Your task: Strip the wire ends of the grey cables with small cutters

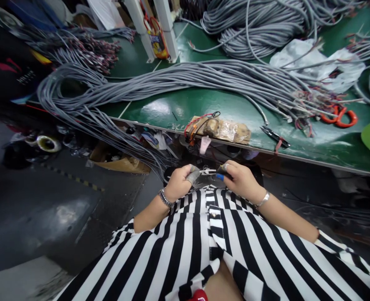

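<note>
A pale wire piece (207,172) spanned the gap between the two hands, above the striped shirt (188,238) and on the wearer's side of the green bench (160,110); its finer details were too small to tell. The step in hand looked like fingering a wire end, and the next move seemed to call for a steady pinch on both sides. The left hand (181,182) pinched one end between thumb and forefinger, the fingertips wrapped in grey; the right hand (241,179) pinched the other, its remaining fingers curled. Both forearms angled inward. Beyond, grey cables (185,79) lay across the bench
</note>
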`<state>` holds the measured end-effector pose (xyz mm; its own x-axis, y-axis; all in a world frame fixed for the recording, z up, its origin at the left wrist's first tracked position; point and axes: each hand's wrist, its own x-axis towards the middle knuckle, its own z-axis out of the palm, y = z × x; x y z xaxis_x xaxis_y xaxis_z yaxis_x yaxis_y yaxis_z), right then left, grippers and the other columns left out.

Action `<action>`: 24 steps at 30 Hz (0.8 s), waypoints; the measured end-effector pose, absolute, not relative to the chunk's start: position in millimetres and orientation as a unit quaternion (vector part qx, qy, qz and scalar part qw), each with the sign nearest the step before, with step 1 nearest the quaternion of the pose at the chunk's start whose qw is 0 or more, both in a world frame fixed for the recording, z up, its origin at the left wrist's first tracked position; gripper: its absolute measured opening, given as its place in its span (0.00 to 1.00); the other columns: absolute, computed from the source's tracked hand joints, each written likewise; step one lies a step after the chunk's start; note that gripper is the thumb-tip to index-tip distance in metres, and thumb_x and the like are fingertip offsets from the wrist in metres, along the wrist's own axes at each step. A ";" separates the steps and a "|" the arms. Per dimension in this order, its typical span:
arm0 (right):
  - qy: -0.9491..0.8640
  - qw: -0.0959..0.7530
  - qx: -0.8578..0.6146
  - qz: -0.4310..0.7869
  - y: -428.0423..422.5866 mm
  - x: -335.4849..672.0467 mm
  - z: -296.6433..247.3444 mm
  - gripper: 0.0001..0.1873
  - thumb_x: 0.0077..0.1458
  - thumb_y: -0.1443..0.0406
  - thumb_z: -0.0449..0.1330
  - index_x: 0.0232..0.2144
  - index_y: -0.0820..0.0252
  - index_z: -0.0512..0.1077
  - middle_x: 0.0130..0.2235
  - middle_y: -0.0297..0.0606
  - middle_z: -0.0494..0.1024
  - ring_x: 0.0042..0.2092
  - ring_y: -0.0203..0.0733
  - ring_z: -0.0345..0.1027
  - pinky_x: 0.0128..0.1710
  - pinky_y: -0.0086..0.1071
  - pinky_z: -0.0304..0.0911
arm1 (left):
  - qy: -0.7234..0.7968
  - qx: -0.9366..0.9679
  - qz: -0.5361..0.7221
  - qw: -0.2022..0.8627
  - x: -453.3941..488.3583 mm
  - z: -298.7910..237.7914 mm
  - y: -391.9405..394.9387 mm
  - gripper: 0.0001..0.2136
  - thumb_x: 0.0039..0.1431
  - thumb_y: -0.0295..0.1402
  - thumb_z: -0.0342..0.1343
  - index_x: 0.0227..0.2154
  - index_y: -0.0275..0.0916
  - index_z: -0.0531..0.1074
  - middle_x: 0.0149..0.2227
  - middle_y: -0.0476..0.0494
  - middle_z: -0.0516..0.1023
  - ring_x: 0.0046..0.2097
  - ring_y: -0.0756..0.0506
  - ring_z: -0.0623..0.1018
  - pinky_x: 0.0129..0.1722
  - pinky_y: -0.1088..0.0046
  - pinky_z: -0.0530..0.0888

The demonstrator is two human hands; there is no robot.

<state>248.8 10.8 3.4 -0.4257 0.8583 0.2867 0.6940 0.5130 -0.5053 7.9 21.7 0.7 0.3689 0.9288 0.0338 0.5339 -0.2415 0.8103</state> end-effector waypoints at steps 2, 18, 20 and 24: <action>-0.821 0.266 -0.486 0.136 10.5 249.6 4.0 0.07 0.55 0.66 0.54 0.25 0.58 0.61 0.30 0.37 0.67 0.30 0.37 0.60 0.29 0.30 0.53 | 0.488 0.738 0.272 0.378 6.8 1.0 21.9 0.08 0.59 0.30 0.51 0.36 0.37 0.74 0.32 0.48 0.79 0.34 0.50 0.76 0.36 0.78 0.71; -0.706 0.326 -0.526 0.344 10.8 231.9 1.6 0.05 0.53 0.64 0.56 0.26 0.59 0.66 0.26 0.34 0.71 0.28 0.36 0.63 0.29 0.29 0.59 | 0.515 0.816 0.154 0.212 13.5 13.7 18.4 0.06 0.53 0.30 0.54 0.31 0.40 0.76 0.29 0.47 0.79 0.32 0.48 0.76 0.31 0.76 0.67; -0.766 0.314 -0.500 0.256 5.3 230.1 6.4 0.05 0.52 0.66 0.56 0.25 0.59 0.64 0.28 0.35 0.70 0.29 0.36 0.63 0.29 0.29 0.58 | 0.549 0.785 0.176 0.225 10.4 9.2 24.0 0.07 0.53 0.29 0.53 0.32 0.41 0.76 0.29 0.48 0.79 0.32 0.49 0.76 0.31 0.77 0.67; -0.824 0.320 -0.439 0.161 -0.1 230.3 15.6 0.03 0.54 0.69 0.53 0.28 0.59 0.65 0.30 0.38 0.70 0.31 0.37 0.63 0.30 0.30 0.58 | 0.572 0.717 0.252 0.310 -0.9 -7.5 36.9 0.06 0.55 0.31 0.52 0.31 0.38 0.75 0.28 0.48 0.78 0.30 0.50 0.75 0.31 0.77 0.69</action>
<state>230.3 -0.1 15.6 -0.4095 0.8264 0.3864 0.6207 0.5628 -0.5459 -0.9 36.9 -7.5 0.2195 0.9756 0.0075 0.6631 -0.1548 0.7324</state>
